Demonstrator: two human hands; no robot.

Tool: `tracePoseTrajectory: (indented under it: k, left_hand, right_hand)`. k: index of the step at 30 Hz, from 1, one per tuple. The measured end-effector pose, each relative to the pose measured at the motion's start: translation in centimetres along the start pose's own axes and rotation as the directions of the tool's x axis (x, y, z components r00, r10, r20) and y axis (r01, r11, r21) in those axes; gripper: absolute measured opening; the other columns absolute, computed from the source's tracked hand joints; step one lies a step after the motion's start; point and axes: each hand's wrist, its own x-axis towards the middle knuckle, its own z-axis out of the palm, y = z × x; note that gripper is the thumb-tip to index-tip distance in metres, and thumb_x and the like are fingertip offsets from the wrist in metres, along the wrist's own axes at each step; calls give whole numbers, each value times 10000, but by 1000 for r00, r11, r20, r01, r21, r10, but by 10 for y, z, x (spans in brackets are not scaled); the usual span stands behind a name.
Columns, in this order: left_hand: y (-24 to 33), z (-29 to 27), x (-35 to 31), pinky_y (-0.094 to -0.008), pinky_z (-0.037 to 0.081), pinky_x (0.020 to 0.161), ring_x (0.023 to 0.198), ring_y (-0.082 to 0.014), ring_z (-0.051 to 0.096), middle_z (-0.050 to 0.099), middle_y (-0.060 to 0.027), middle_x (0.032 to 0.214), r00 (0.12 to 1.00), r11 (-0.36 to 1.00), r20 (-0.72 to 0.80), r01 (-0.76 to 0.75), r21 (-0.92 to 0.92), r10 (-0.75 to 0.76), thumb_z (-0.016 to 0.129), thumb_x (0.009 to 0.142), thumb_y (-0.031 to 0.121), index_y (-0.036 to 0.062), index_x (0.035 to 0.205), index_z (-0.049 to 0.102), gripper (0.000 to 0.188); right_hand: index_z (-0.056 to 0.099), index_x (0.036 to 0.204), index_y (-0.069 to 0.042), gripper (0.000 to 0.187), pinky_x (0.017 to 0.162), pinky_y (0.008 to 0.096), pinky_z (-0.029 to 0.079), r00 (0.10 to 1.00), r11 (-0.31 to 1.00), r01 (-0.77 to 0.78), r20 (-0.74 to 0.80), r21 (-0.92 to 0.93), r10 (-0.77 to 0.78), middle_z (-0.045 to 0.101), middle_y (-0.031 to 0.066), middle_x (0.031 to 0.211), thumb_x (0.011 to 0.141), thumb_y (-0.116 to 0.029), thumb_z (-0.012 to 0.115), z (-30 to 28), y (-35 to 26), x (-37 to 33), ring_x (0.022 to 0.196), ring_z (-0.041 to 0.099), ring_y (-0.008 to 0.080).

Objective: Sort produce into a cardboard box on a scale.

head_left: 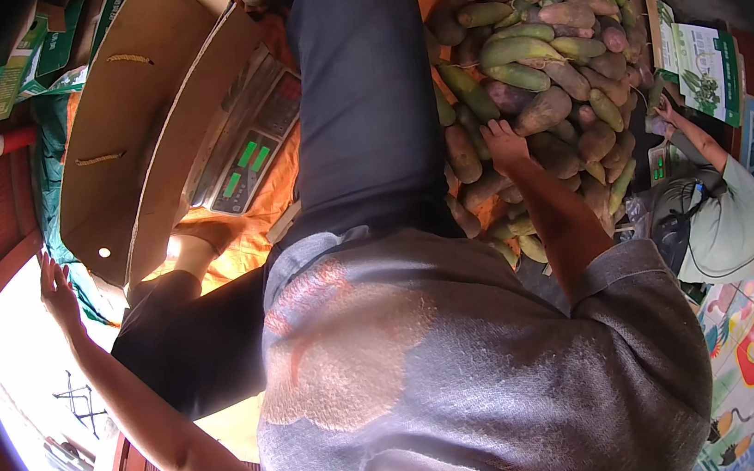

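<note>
At the left, my left hand [58, 289] is raised beside the outer side of a large brown cardboard box [121, 153]. Its fingers stretch out, and nothing shows in them. My right hand [506, 143] rests at the near left side of a big heap of long radishes [544, 109], some green, some purplish brown. Its fingers are spread against the radishes and close round none that I can see. Tucked along the box's right side is a digital scale [244, 171] with lit green displays.
My dark-trousered leg [366, 97] stretches between the box and the heap. At the right, a co-worker [714, 216] reaches a hand toward the heap's edge, near a second small scale [658, 166]. Printed cartons [707, 72] stand behind; orange sheeting [250, 227] covers the ground.
</note>
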Motion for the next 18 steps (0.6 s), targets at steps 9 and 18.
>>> tracePoseTrajectory:
  k: [9, 18]
  left_hand:
    - [-3, -2, -5, -354, 559, 981, 1227, -253, 615, 526, -141, 1478, 998, 999, -51, 36, 22, -35, 495, 1062, 92, 46, 1395, 577, 346]
    - [8, 9, -1, -416, 518, 1063, 1325, -311, 543, 530, -204, 1454, 994, 995, -56, -97, -4, 96, 479, 1059, 77, 52, 1424, 549, 373]
  right_hand:
    - [545, 1259, -146, 570, 959, 474, 512, 998, 984, 59, -15, -168, -63, 458, 42, 1341, 742, -55, 766, 6, -8, -4, 1295, 457, 252]
    - [551, 1240, -115, 512, 882, 424, 584, 998, 987, 46, 38, -156, -41, 478, 106, 1297, 772, -63, 754, 21, 0, 17, 1239, 502, 328]
